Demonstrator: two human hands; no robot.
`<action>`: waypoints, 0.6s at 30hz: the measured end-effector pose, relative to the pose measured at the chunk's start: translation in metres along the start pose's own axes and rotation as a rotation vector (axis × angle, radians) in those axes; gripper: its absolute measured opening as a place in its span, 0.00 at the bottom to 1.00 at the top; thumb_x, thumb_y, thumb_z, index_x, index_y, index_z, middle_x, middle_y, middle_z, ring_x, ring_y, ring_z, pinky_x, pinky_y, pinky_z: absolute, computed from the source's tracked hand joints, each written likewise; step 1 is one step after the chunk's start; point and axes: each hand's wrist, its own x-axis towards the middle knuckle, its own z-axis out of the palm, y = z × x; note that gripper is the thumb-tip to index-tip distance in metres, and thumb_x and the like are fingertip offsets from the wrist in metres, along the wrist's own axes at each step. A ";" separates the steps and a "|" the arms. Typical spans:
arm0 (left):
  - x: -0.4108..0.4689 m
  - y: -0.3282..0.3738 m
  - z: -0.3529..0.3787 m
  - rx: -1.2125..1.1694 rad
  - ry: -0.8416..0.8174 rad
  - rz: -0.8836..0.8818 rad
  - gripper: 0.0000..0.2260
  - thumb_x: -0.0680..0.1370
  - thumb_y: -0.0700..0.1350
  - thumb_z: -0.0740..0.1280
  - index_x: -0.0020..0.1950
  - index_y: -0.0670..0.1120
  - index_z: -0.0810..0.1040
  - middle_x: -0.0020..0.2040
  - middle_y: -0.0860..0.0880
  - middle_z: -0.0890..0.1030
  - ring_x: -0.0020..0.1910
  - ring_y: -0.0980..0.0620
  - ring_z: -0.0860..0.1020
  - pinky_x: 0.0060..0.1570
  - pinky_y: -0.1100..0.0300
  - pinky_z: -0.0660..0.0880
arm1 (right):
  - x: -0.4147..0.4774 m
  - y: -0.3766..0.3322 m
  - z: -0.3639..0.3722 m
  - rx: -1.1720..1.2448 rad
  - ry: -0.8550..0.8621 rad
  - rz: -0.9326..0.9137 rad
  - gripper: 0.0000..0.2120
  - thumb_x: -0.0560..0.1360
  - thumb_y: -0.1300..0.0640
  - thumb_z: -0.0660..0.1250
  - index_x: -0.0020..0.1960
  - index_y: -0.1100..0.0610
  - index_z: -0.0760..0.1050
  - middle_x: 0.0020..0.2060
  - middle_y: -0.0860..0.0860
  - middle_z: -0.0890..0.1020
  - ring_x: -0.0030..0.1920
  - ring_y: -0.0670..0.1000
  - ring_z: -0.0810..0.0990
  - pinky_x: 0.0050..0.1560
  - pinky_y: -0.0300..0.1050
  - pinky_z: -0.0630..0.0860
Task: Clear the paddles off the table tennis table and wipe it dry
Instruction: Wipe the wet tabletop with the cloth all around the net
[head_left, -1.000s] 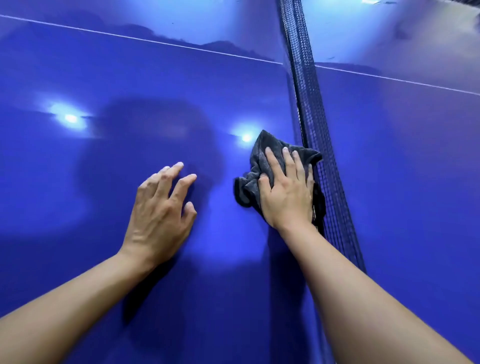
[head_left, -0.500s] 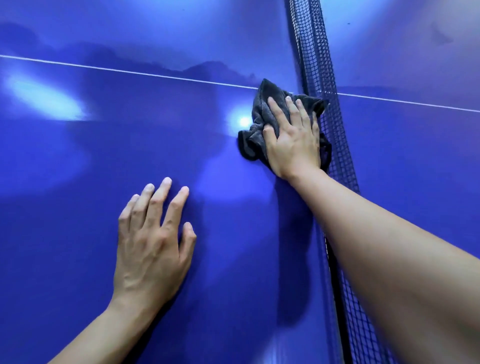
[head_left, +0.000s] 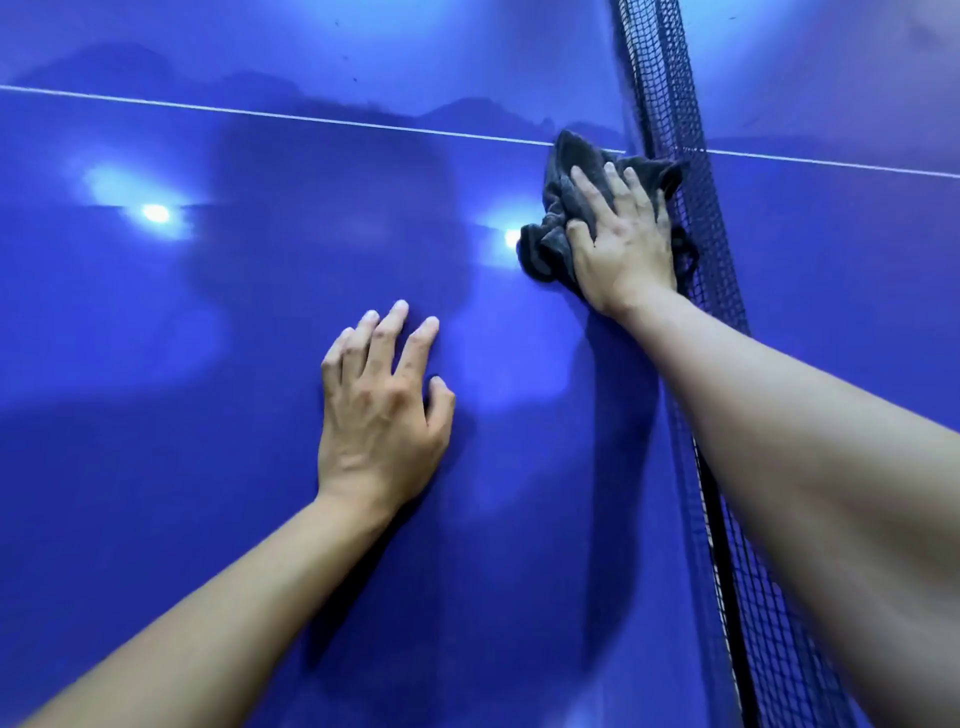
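Table top (head_left: 182, 441) under your left fingers (head_left: 387, 332): smooth, high-gloss blue, with bright light reflections. Cloth (head_left: 556, 208) under your right fingers (head_left: 615, 182): dark grey, matt, nappy fabric, crumpled. Net (head_left: 670, 78) just right of those fingers: black open mesh, matt.

One wide-angle view, from a camera worn on the person's head, faced forward and steeply down at close range over the blue table (head_left: 156, 467). The net (head_left: 670, 78) ran up the right side, with the white line (head_left: 260, 111) crossing near the top.
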 end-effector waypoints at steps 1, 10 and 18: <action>0.000 0.000 -0.002 -0.025 -0.008 0.003 0.23 0.78 0.47 0.60 0.73 0.45 0.72 0.75 0.42 0.69 0.75 0.40 0.66 0.75 0.45 0.57 | -0.020 -0.001 0.000 0.002 0.007 -0.017 0.27 0.83 0.45 0.53 0.82 0.42 0.55 0.83 0.51 0.56 0.83 0.51 0.49 0.81 0.57 0.42; -0.097 -0.023 -0.046 0.017 -0.069 0.038 0.22 0.79 0.43 0.64 0.73 0.43 0.72 0.74 0.40 0.69 0.73 0.38 0.67 0.75 0.45 0.59 | -0.225 -0.023 -0.006 0.012 0.036 -0.016 0.28 0.83 0.46 0.55 0.83 0.44 0.56 0.82 0.53 0.58 0.83 0.52 0.50 0.82 0.58 0.43; -0.300 -0.077 -0.103 0.069 -0.136 -0.094 0.23 0.77 0.44 0.62 0.73 0.42 0.72 0.74 0.39 0.69 0.72 0.36 0.69 0.72 0.41 0.63 | -0.407 -0.085 -0.004 0.031 0.066 0.080 0.30 0.80 0.45 0.51 0.82 0.46 0.58 0.82 0.54 0.59 0.82 0.54 0.52 0.81 0.59 0.44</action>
